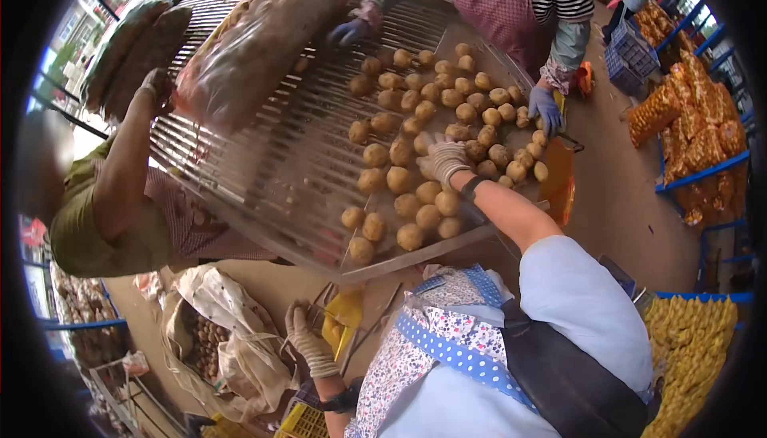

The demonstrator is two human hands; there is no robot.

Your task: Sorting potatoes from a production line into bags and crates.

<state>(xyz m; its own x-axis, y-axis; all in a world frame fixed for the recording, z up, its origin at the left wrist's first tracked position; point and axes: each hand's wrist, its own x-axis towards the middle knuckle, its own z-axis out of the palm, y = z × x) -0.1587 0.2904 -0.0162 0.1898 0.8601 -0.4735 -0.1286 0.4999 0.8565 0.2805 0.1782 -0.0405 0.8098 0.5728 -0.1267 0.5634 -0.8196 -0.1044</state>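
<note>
Potatoes (410,237) lie spread over the lower end of a metal sorting table (413,261). My right hand (446,161), in a knitted glove, reaches palm down among them. Its fingertips are blurred over a couple of potatoes, and whether it grips one is unclear. Down at my side, my left hand (308,339) is gloved too and holds nothing, its fingers loosely extended. It hangs off the table's near edge, between an open woven sack (239,306) with small potatoes inside and a yellow plastic piece (343,321).
Across the table, a co-worker's blue-gloved hand (545,108) is by an orange chute (559,180). Another person at left holds a large, blurred plastic sack (257,49) over the slatted bars (198,144). Filled mesh bags (701,120) are stacked at right; a yellow crate (302,420) stands below.
</note>
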